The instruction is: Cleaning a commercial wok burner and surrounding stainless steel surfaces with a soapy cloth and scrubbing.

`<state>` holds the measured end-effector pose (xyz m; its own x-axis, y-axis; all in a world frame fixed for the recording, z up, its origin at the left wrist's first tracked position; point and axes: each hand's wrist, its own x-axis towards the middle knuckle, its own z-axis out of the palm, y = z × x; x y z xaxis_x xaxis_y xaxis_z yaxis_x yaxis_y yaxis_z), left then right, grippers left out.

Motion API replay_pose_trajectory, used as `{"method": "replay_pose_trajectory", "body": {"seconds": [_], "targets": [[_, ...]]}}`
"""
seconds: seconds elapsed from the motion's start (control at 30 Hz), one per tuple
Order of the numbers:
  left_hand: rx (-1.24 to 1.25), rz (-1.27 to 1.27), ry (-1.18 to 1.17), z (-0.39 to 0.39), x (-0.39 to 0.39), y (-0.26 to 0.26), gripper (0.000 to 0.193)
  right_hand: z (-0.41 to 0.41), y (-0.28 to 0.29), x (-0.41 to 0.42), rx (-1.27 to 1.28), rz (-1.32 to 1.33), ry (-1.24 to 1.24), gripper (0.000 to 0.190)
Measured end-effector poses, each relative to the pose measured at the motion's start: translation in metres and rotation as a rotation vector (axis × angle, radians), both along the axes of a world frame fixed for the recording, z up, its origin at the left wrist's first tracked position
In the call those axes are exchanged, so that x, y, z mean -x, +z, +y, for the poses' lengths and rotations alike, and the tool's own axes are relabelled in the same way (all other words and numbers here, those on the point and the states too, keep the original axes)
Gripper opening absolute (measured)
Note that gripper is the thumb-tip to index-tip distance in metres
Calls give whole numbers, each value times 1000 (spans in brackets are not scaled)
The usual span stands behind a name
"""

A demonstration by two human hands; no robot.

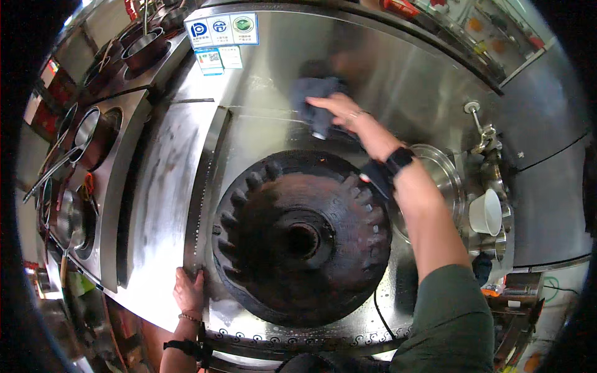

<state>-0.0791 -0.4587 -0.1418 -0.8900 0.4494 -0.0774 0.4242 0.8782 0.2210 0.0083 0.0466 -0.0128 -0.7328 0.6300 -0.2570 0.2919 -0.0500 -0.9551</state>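
My right hand holds a dark grey cloth against the stainless steel back panel, its index finger stretched out over the fabric. The cloth is slightly blurred, and part of it hangs below the hand. My left hand rests on the raised steel edge at the left of the stove, thumb and fingers apart, with no object in it. Between my arms sits a large black round wok burner, with a ring of ridges and a dark hole at its centre.
A round metal basin lies partly behind my right forearm. Right of it are a white plastic bowl and a metal faucet. Pots and a ladle stand on the stove at left. Labels bearing writing stick to the panel.
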Motion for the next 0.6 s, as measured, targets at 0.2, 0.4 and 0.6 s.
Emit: {"method": "replay_pose_trajectory", "body": {"seconds": [0.2,0.4,0.6], "targets": [[13,7,-16,12,-1,6,42,-20,-23,163,15,-40,337,72],[-29,-54,-2,14,-1,6,44,0,-36,138,103,-125,273,63],[-67,-47,-22,-3,5,-10,48,70,-67,-21,258,33,287,49]]}}
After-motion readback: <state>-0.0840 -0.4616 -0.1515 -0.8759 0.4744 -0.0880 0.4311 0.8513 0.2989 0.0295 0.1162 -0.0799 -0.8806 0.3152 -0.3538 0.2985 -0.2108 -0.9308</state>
